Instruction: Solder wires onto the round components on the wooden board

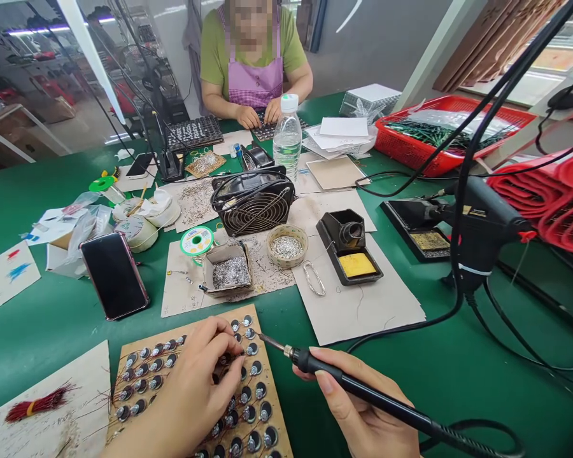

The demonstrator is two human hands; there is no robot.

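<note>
My right hand (pixel 363 404) grips a soldering iron (pixel 379 397) by its black handle. The iron's tip points left, at the upper right edge of a brown board (pixel 275 397), close to one of the components. Rows of small round black-and-silver components (pixel 256 367) with thin wires stand on the board. Over its middle, my left hand (pixel 198 375) has thumb and fingertips pinched together near the right-hand columns. What lies between those fingertips is too small to make out. The hand and forearm cover part of the rows.
Beyond the board are a solder spool (pixel 197 240), a box of metal bits (pixel 230 272), a fan (pixel 253 207) and an iron stand (pixel 358 264). A phone (pixel 113 275) leans at left, above a red wire bundle (pixel 41 404). Black cables (pixel 458 254) hang at right. A co-worker (pixel 253 70) sits opposite.
</note>
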